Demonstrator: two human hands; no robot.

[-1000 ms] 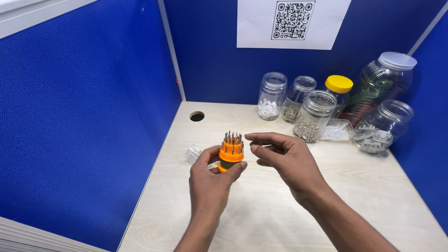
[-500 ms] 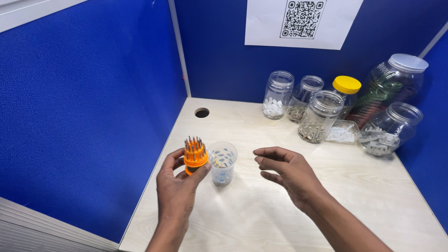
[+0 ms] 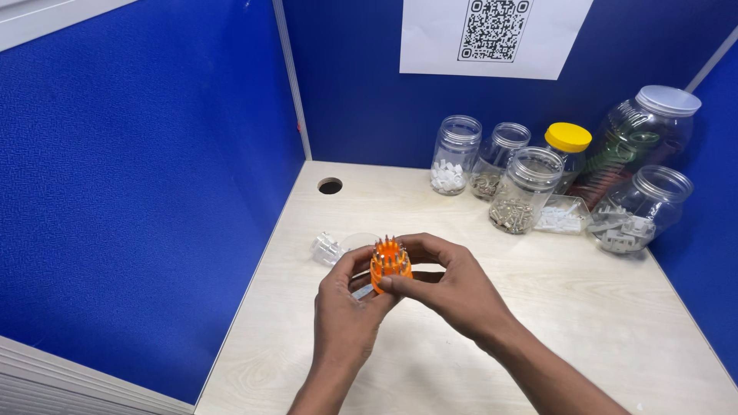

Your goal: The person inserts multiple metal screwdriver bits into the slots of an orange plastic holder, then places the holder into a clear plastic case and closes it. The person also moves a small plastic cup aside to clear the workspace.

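An orange screwdriver-bit holder (image 3: pixel 390 263) with several metal bits standing up in it is held above the pale wooden desk (image 3: pixel 576 307). My left hand (image 3: pixel 346 307) grips it from the left and below. My right hand (image 3: pixel 442 284) closes on it from the right, thumb and fingers on its side. A small clear plastic cup (image 3: pixel 355 244) is partly hidden behind my left hand. A small clear plastic piece (image 3: pixel 326 248) lies on the desk just left of the cup.
Clear jars of small parts stand along the back: one with white pieces (image 3: pixel 453 156), one with metal parts (image 3: pixel 526 190), a yellow-lidded one (image 3: pixel 567 146), a large white-lidded one (image 3: pixel 644 134). A cable hole (image 3: pixel 330 185) sits at back left. Blue partition walls enclose the desk.
My left hand brought the orange holder back toward the middle, in front of the cup. My right hand moved in and took hold of the holder.
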